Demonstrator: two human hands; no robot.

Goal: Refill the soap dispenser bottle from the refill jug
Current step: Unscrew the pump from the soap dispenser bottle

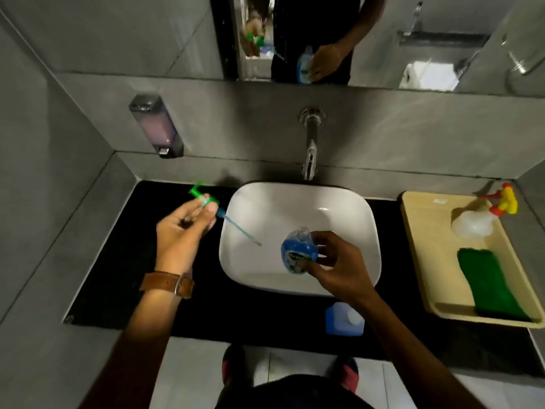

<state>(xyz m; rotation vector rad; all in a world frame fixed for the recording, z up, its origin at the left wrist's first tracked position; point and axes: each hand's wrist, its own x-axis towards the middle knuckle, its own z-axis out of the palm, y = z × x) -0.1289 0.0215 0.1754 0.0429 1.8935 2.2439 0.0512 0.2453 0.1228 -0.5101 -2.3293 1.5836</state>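
Note:
My right hand (336,261) grips a small blue soap dispenser bottle (298,250) over the white basin (348,208); the bottle's neck is uncapped and points away from me. My left hand (182,228) pinches the green pump head (203,196) over the black counter, left of the basin. The pump's thin dip tube (239,228) slants out over the basin's left rim. A blue refill jug (343,318) with a white cap stands on the counter's front edge, just under my right forearm.
A wall tap (309,154) hangs over the basin's back. A wall soap dispenser (156,125) is at the left. A beige tray (427,231) on the right holds a spray bottle (483,216) and a green cloth (486,281). A mirror is above.

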